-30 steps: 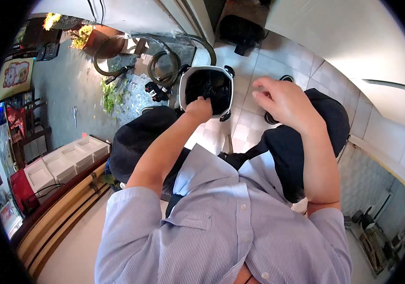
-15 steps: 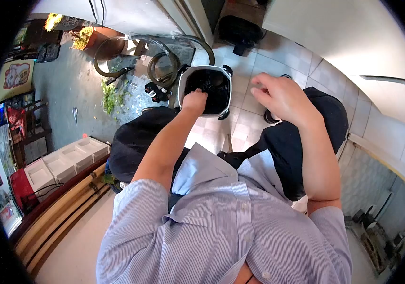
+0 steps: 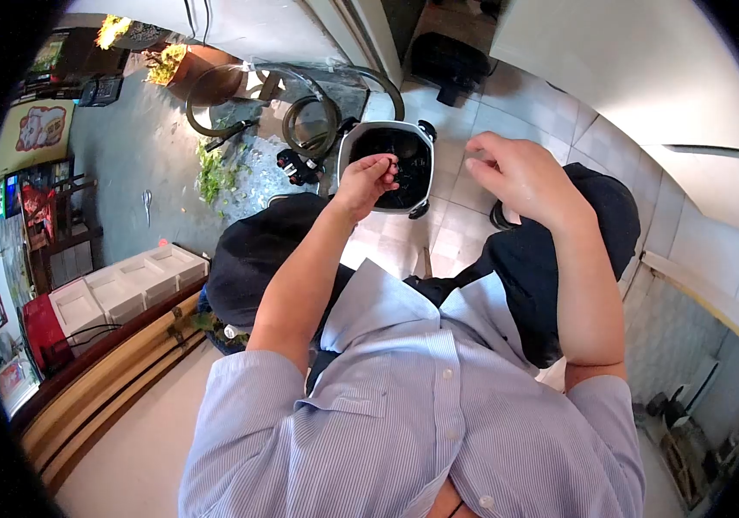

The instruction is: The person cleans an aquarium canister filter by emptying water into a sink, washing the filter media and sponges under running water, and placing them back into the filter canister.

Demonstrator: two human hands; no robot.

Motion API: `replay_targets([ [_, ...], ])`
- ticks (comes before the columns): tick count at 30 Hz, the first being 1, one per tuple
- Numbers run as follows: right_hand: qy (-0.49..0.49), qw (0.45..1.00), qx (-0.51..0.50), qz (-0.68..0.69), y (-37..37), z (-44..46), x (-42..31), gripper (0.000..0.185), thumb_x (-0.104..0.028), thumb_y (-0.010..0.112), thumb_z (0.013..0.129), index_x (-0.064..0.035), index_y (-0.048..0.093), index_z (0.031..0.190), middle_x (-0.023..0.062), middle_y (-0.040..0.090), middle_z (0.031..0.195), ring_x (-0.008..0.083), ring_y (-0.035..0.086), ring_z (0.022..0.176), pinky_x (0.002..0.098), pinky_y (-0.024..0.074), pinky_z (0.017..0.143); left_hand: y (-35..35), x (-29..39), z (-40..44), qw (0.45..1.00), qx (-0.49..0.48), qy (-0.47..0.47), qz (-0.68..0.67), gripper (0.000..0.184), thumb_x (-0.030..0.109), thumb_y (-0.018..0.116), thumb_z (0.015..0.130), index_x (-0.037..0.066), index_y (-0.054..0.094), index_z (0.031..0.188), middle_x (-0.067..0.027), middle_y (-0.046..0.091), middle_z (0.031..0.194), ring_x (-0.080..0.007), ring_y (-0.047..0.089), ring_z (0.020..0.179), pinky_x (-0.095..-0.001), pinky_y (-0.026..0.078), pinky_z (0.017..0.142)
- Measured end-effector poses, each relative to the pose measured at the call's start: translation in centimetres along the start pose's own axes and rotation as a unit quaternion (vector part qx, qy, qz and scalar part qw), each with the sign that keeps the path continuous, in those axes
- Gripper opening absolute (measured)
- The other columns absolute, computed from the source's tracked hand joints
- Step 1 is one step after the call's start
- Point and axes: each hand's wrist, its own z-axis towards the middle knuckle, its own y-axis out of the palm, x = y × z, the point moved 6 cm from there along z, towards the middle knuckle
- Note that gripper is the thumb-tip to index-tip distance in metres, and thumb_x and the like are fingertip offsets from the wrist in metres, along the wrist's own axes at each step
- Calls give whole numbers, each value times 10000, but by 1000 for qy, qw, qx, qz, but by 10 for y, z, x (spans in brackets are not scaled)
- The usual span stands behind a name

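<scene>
Pale, glossy square tiles (image 3: 456, 226) carry a white, eight-sided, hard-walled bin (image 3: 344, 155); I seem to be handling its dark, glinting insides (image 3: 416, 180), my left fingers (image 3: 376, 166) pinched over the opening, gripping something or nothing, I can't tell. Reaching deeper calls for a straight downward dip. My half-open, empty right fingers (image 3: 490, 145) hang nearby; beyond coils a smooth olive hose (image 3: 333, 116).

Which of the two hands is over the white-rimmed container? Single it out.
The left hand: it covers part of the container's dark opening. The right hand is clear of the rim, off to the right.
</scene>
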Motion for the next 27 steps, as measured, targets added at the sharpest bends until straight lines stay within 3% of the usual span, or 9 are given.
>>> replay_targets([
  [4, 2, 1000, 3, -3, 3, 2, 3, 295, -278, 522, 831, -42, 593, 993, 172, 643, 843, 358, 603, 819, 437, 468, 746, 8, 5, -8, 998, -37, 1, -59, 176, 113, 505, 929, -6, 564, 1043, -40, 591, 863, -105, 564, 718, -274, 512, 722],
  [14, -10, 1000, 3, -3, 8, 4, 7, 311, -283, 529, 837, -25, 593, 998, 180, 650, 866, 358, 609, 834, 433, 471, 758, 3, 6, -16, 997, -42, 12, -64, 197, 39, 549, 888, -18, 563, 1076, -73, 605, 909, -133, 591, 773, -310, 520, 810],
  [17, -7, 1000, 1, -10, 9, 4, 8, 313, -286, 528, 837, -27, 596, 1001, 175, 653, 871, 355, 611, 837, 428, 473, 764, -8, -1, -11, 999, -19, 4, -46, 198, 47, 579, 872, -11, 566, 1062, -73, 602, 905, -142, 592, 771, -311, 523, 792],
  [19, -10, 1000, 1, -13, 10, 4, 8, 320, -292, 527, 837, -28, 598, 1002, 176, 653, 875, 354, 612, 841, 425, 474, 768, -22, -7, -8, 993, 59, 2, 106, 209, 56, 593, 862, -6, 561, 1059, -71, 601, 894, -158, 594, 763, -318, 523, 786],
  [23, -3, 1000, -7, -13, 10, 5, 7, 328, -299, 526, 837, -26, 598, 1005, 175, 654, 878, 352, 612, 847, 424, 473, 771, -39, -14, -5, 991, 89, -12, 98, 229, 49, 600, 848, -3, 548, 1066, -81, 597, 912, -184, 596, 794, -329, 516, 801],
  [25, 6, 1000, -3, -4, 9, 4, 9, 335, -301, 528, 836, -22, 596, 1009, 175, 654, 889, 350, 612, 853, 421, 474, 775, -27, -10, -11, 993, 29, -45, -104, 269, 25, 600, 834, -2, 523, 1091, -97, 590, 951, -204, 595, 836, -342, 507, 822],
  [27, 4, 1000, 0, -6, 9, 5, 8, 322, -297, 520, 839, -29, 597, 998, 179, 651, 881, 352, 612, 853, 425, 475, 772, -19, -3, -15, 992, 23, -41, -115, 282, 27, 596, 834, 1, 513, 1103, -98, 586, 967, -211, 594, 855, -350, 502, 832],
])
